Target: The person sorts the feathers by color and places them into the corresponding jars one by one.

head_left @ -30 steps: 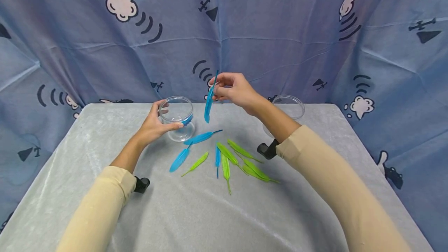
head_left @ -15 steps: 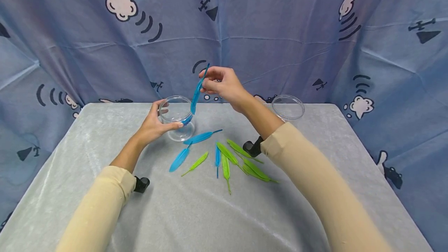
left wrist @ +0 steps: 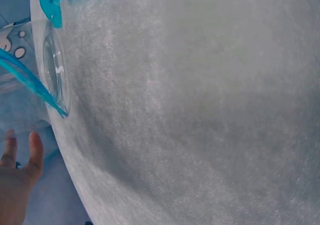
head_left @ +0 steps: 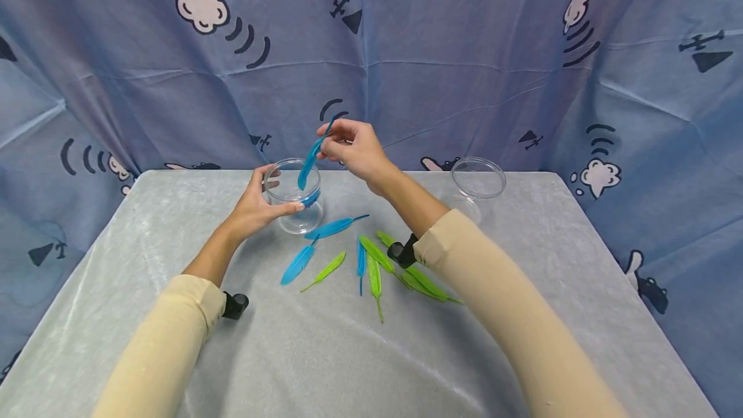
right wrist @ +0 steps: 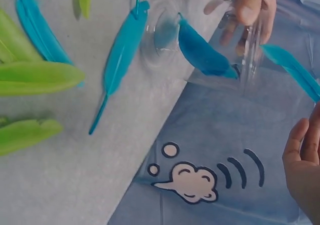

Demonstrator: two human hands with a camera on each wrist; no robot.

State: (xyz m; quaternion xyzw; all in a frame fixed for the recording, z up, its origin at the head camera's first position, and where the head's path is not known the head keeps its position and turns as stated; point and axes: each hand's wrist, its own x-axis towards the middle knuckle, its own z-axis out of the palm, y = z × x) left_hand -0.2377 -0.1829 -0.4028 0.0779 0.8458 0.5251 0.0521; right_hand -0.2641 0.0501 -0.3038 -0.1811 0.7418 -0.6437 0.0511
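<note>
My left hand (head_left: pixel 255 205) grips a clear footed cup (head_left: pixel 302 219) round its side, the thumb across the front. Inside the cup lies a blue feather (right wrist: pixel 202 50), seen through the wall in both wrist views. Between thumb and fingertips, my right hand (head_left: pixel 358 150) pinches another blue feather (head_left: pixel 310 161) by its quill end. The vane of this feather points down and left, its tip over the cup's mouth in the head view. In the right wrist view that tip is close to the rim, with the right fingers (right wrist: pixel 300 147) partly out of frame.
Blue feathers (head_left: pixel 298 266) and several green feathers (head_left: pixel 375 276) lie on the grey cloth-covered table (head_left: pixel 325 353). A second clear cup (head_left: pixel 478 178) stands at the back right, partly behind the right forearm. A patterned blue curtain (head_left: pixel 406 37) hangs behind.
My right hand has moved left, carrying the blue feather from beside the cup to over its mouth, and has dipped slightly in the last half second. The left hand and cup stay put.
</note>
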